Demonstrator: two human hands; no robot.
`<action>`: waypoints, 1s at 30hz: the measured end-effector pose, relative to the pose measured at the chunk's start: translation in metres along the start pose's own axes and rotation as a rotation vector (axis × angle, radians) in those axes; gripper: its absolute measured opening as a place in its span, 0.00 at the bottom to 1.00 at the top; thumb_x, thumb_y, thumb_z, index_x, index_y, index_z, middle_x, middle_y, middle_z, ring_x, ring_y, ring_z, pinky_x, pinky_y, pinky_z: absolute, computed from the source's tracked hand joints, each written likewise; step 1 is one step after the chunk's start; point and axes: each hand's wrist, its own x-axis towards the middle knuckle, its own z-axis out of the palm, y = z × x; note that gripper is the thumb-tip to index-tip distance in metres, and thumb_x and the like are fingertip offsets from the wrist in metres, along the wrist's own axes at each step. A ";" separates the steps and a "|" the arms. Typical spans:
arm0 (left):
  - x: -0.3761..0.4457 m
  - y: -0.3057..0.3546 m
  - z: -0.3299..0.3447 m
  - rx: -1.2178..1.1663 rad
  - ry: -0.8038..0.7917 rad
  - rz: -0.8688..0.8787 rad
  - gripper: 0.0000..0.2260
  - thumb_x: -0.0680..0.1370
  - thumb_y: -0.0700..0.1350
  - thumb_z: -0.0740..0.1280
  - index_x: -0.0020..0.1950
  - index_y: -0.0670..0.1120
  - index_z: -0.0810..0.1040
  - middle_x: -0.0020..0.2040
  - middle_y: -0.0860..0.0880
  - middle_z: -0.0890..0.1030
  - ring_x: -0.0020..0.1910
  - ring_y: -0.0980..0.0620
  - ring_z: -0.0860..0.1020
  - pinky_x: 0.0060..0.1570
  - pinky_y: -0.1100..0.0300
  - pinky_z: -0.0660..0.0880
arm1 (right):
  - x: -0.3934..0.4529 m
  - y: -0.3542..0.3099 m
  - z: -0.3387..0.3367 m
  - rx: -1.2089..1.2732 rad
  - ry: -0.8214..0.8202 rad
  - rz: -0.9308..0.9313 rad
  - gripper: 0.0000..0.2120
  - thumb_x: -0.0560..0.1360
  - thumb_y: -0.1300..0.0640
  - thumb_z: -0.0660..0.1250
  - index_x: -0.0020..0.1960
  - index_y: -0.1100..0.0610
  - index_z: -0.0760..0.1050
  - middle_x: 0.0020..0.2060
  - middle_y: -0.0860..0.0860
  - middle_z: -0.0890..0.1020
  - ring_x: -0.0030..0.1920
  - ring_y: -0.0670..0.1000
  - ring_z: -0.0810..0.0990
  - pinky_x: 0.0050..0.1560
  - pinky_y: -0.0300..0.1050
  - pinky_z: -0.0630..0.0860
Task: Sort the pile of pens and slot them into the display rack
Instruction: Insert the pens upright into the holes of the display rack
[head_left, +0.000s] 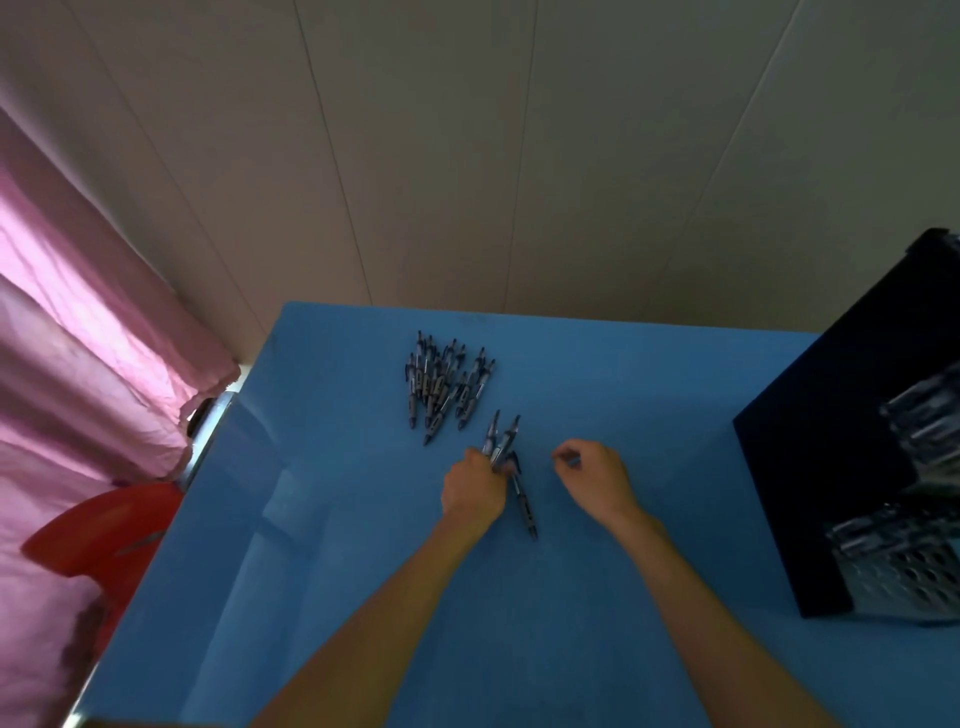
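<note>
A pile of several grey-and-dark pens (444, 384) lies on the blue table (363, 571), toward its far side. My left hand (474, 491) grips a small bunch of pens (500, 439) whose ends fan out beyond the fingers. One single pen (524, 506) lies on the table just right of that hand. My right hand (595, 475) hovers to the right with its fingers curled; whether it pinches anything I cannot tell. The black display rack (831, 467) stands at the right edge, with pens in its perforated slots (914, 566).
A pink curtain (78, 338) hangs at the left. A red object (98, 535) and a metal fitting (208, 431) sit beside the table's left edge. A panelled wall (519, 156) rises behind the table.
</note>
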 end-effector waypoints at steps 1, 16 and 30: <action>-0.002 0.000 0.002 0.026 0.014 -0.004 0.22 0.78 0.60 0.67 0.54 0.42 0.71 0.48 0.44 0.78 0.47 0.44 0.78 0.35 0.55 0.71 | -0.002 -0.001 0.000 -0.005 0.002 -0.004 0.07 0.79 0.57 0.67 0.54 0.54 0.82 0.51 0.48 0.85 0.47 0.47 0.81 0.49 0.38 0.74; -0.011 -0.016 -0.009 0.368 0.142 0.120 0.09 0.76 0.51 0.64 0.48 0.45 0.77 0.50 0.46 0.78 0.51 0.44 0.78 0.44 0.54 0.73 | -0.029 -0.020 0.017 0.074 0.215 -0.052 0.08 0.77 0.63 0.67 0.54 0.56 0.81 0.50 0.50 0.82 0.44 0.48 0.80 0.50 0.43 0.77; 0.018 -0.088 -0.073 -0.705 0.655 0.211 0.17 0.78 0.37 0.67 0.34 0.46 0.63 0.28 0.50 0.66 0.28 0.57 0.63 0.31 0.63 0.63 | -0.023 -0.061 0.036 0.055 0.214 -0.230 0.11 0.81 0.61 0.64 0.63 0.57 0.77 0.59 0.49 0.78 0.55 0.47 0.78 0.57 0.40 0.75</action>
